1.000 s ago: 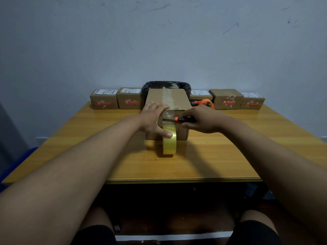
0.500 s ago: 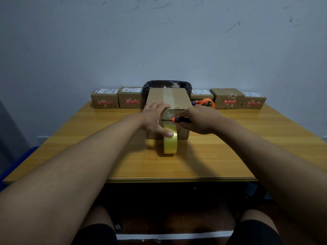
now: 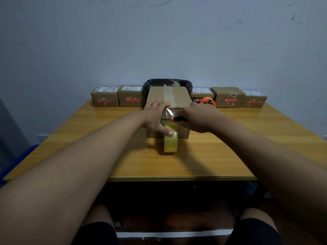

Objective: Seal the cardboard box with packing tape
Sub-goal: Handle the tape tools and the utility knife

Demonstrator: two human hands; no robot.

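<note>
A brown cardboard box (image 3: 178, 98) stands mid-table with a strip of clear tape running down its top seam and over the near edge. A yellowish tape roll (image 3: 170, 141) stands on edge against the box's front face, the tape still joined to it. My left hand (image 3: 156, 115) lies flat on the box's near top edge, its thumb pressing on the roll. My right hand (image 3: 198, 117) grips an orange-and-black utility knife (image 3: 177, 119), its tip at the stretched tape just above the roll.
Several small labelled cardboard parcels (image 3: 104, 99) line the back edge of the wooden table (image 3: 221, 156). A black-lined bin (image 3: 187, 84) sits behind the box. An orange tape dispenser (image 3: 208, 100) lies right of the box. My knees show below the table.
The knife has shifted slightly right along the tape; more clear tape now shows stretched over the box's near edge. The left hand and the roll have stayed put.
</note>
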